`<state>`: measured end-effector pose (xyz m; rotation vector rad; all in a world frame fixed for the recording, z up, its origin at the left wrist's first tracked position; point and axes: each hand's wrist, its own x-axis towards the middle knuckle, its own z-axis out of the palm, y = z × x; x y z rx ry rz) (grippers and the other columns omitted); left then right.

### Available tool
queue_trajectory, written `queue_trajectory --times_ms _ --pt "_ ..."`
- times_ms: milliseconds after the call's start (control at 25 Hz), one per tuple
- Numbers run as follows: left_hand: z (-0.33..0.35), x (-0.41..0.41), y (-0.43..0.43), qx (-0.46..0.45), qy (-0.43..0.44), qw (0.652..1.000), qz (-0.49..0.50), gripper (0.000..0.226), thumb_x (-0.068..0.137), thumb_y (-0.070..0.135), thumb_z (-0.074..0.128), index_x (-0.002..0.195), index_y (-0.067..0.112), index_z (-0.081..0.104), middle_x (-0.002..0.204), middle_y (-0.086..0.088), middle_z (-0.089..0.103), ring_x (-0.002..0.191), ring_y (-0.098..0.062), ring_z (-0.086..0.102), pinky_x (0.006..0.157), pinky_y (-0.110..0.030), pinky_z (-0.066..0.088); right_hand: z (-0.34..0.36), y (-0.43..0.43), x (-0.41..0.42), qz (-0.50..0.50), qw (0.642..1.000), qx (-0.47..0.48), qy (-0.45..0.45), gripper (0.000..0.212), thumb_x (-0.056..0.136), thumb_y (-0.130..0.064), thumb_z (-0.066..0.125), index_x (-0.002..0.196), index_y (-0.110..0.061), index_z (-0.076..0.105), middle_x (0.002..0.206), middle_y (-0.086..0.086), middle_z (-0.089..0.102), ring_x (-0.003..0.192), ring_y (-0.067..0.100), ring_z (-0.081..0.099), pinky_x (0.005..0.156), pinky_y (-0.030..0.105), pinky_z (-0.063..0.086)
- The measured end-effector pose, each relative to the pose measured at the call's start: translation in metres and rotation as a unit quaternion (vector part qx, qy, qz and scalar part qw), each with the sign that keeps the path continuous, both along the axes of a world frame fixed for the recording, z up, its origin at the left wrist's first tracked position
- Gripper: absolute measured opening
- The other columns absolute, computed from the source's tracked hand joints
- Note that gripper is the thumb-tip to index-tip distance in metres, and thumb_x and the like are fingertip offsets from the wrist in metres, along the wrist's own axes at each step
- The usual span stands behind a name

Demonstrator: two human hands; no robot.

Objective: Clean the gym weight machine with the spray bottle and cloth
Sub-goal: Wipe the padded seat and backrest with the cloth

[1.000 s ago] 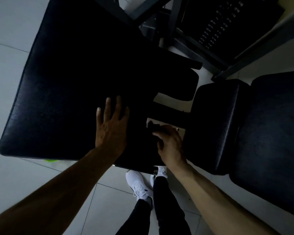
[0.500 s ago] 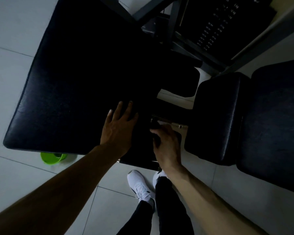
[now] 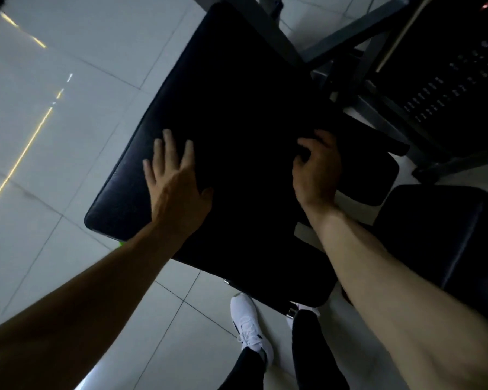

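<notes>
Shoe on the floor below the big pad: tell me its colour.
The shoe is white with a dark marking on its side, best seen in the head view.

Gym: padded bench (image 3: 237, 108), weight stack (image 3: 448, 88), tiled floor (image 3: 68, 153).

Wide black vinyl seat pad (image 3: 237, 108) lies diagonally above the floor; behind it stand dark steel frame (image 3: 347, 38) and weight stack (image 3: 448, 91)
</notes>
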<state>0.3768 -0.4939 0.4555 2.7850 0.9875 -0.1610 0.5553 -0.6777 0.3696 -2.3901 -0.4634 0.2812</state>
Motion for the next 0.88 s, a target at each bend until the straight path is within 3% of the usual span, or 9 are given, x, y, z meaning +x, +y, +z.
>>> queue_trajectory --times_ms 120,200,280,360,480,560,680,800,880 --pt "0.011 0.001 0.023 -0.002 0.019 0.994 0.112 0.116 0.079 0.041 0.082 0.162 0.018 0.005 0.17 -0.012 -0.012 0.156 -0.032 -0.01 0.125 -0.059 0.001 0.018 0.021 -0.074 0.16 0.983 0.023 -0.082 0.042 0.079 -0.001 0.073 0.119 -0.015 0.074 0.132 0.011 0.064 0.114 0.036 0.063 0.095 0.041 0.053" --pt "0.015 0.003 0.039 -0.025 0.047 0.983 0.175 0.121 0.077 0.043 0.084 0.162 0.02 0.001 0.17 -0.009 -0.014 0.156 -0.031 -0.009 0.125 -0.057 0.002 0.021 0.026 -0.119 0.316 0.943 0.039 -0.1 0.043 0.074 -0.005 0.08 0.115 -0.017 0.075 0.13 0.005 0.066 0.106 0.032 0.064 0.08 0.038 0.06" --pt "0.017 -0.001 0.055 -0.058 0.056 0.975 0.208 0.128 0.072 0.046 0.087 0.162 0.02 0.0 0.17 -0.008 -0.007 0.157 -0.032 -0.001 0.126 -0.056 0.008 0.019 0.033 -0.107 0.408 0.902 0.067 -0.119 0.034 0.079 -0.009 0.076 0.112 -0.018 0.075 0.129 0.002 0.066 0.102 0.031 0.063 0.074 0.04 0.06" --pt "0.017 -0.006 0.063 -0.08 0.059 0.973 0.208 0.133 0.067 0.05 0.09 0.162 0.016 0.003 0.17 -0.006 0.008 0.154 -0.033 0.014 0.125 -0.054 0.018 0.015 0.05 -0.061 0.401 0.901 0.067 -0.151 0.028 0.083 -0.01 0.068 0.109 -0.019 0.075 0.126 0.002 0.066 0.099 0.034 0.063 0.077 0.041 0.058" --pt "0.019 -0.005 0.066 -0.063 0.063 0.974 0.208 0.121 0.065 0.048 0.092 0.159 0.017 0.022 0.159 -0.007 0.033 0.142 -0.034 0.032 0.117 -0.05 0.033 0.018 0.078 0.016 0.203 0.97 0.031 -0.133 0.034 0.085 -0.007 0.068 0.115 -0.018 0.076 0.131 0.007 0.066 0.111 0.037 0.064 0.095 0.043 0.055" --pt "0.022 0.0 0.073 -0.067 0.039 0.97 0.229 0.097 0.066 0.047 0.091 0.145 0.019 0.043 0.14 -0.008 0.051 0.127 -0.032 0.044 0.105 -0.049 0.044 0.025 0.094 0.028 0.108 0.99 0.027 -0.089 0.035 0.084 -0.008 0.067 0.116 -0.019 0.075 0.132 0.007 0.064 0.115 0.036 0.063 0.099 0.043 0.051" --pt "0.028 0.003 0.083 -0.075 0.037 0.965 0.247 0.075 0.062 0.049 0.09 0.124 0.025 0.057 0.119 -0.004 0.059 0.111 -0.03 0.054 0.09 -0.049 0.053 0.03 0.102 -0.036 0.218 0.965 0.058 -0.136 0.034 0.078 -0.012 0.062 0.109 -0.022 0.074 0.124 0.002 0.066 0.101 0.032 0.062 0.084 0.038 0.053" --pt "0.03 0.004 0.082 -0.06 0.055 0.963 0.255 0.079 0.063 0.049 0.09 0.129 0.025 0.053 0.123 -0.005 0.057 0.114 -0.031 0.053 0.09 -0.051 0.053 0.031 0.096 -0.096 0.42 0.891 0.093 -0.146 0.029 0.088 -0.024 0.051 0.104 -0.02 0.076 0.125 -0.001 0.067 0.097 0.03 0.059 0.074 0.038 0.054" --pt "0.029 0.006 0.078 -0.047 0.059 0.963 0.257 0.084 0.066 0.051 0.089 0.135 0.023 0.049 0.128 -0.006 0.055 0.119 -0.032 0.051 0.091 -0.05 0.051 0.032 0.107 -0.073 0.476 0.858 0.083 -0.173 0.034 0.089 -0.024 0.046 0.102 -0.019 0.077 0.124 0.0 0.067 0.095 0.032 0.06 0.072 0.04 0.056"
